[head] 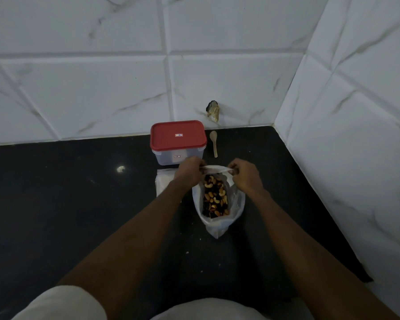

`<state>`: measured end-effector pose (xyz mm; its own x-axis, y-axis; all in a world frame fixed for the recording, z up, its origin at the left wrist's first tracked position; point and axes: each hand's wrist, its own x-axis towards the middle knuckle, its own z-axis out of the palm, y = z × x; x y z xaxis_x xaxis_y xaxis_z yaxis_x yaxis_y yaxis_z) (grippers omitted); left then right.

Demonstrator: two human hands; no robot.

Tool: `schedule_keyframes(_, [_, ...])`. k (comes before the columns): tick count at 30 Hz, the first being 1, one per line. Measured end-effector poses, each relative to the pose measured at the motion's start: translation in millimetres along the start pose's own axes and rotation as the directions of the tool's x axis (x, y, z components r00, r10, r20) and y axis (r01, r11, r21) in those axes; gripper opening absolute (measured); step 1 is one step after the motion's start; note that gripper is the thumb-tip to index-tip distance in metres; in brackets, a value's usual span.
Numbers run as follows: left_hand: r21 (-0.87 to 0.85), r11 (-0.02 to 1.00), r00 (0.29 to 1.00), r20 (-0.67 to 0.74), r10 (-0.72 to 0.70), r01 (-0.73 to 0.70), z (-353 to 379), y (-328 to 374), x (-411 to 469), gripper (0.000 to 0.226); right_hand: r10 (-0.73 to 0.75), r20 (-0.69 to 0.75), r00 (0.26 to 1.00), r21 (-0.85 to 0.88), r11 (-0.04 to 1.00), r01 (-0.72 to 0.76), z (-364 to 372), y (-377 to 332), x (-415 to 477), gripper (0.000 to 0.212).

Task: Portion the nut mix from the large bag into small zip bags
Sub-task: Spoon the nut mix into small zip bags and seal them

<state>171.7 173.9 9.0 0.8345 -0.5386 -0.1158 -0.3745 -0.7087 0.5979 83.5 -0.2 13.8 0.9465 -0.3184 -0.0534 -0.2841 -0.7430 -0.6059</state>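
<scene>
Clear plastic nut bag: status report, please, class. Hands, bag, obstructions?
Left hand and right hand pinch far rim of clear plastic nut bag. Bag open, nuts inside. Small wooden spoon lies untouched beyond.

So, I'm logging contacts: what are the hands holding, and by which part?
The left hand and right hand both pinch the bag at its top rim, one grip at each end of the far edge.
</scene>
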Motion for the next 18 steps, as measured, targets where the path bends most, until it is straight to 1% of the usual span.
schedule_keyframes(2, [-0.043,0.999,1.0,-0.009,0.024,-0.025,-2,4,0,0.017,-0.046,0.034,0.998,0.003,0.999,0.046,4,-2,-1,0.022])
schedule_keyframes(3, [-0.064,0.997,0.999,-0.001,0.048,-0.048,-3,7,-1,0.016,-0.068,0.048,0.997,-0.003,0.998,0.068,5,-4,-2,0.02])
schedule_keyframes(5, [-0.084,0.994,0.997,0.017,0.075,-0.073,-6,10,-4,0.016,-0.094,0.048,0.994,-0.013,0.995,0.095,5,-4,-3,0.007])
schedule_keyframes(6, [-0.078,0.994,0.997,0.025,0.079,-0.077,-7,10,-4,0.016,-0.099,0.041,0.994,-0.011,0.995,0.1,4,-5,-3,0.004])
schedule_keyframes(10, [-0.019,0.996,0.996,0.033,0.089,-0.088,-12,9,-4,0.013,-0.12,-0.005,0.993,-0.006,0.993,0.12,-1,-9,-1,0.007])
schedule_keyframes(12, [-0.031,0.995,0.995,0.0,0.097,-0.097,-13,5,-4,0.013,-0.101,-0.007,0.995,0.029,0.995,0.101,-4,-10,1,0.015])
schedule_keyframes(15, [-0.073,0.996,0.998,0.003,0.057,-0.057,-15,0,-8,0.014,-0.041,0.048,0.998,0.081,0.996,0.037,-9,-7,-2,0.03])
schedule_keyframes(16, [-0.081,0.996,0.999,0.002,0.042,-0.041,-15,-3,-8,0.015,-0.01,0.056,0.998,0.08,0.997,0.005,-11,-4,-2,0.032])
schedule_keyframes(18, [-0.085,0.996,1.0,-0.017,0.018,-0.02,-14,-5,-11,0.017,0.058,0.073,0.996,0.036,0.998,-0.061,-14,0,-3,0.026])
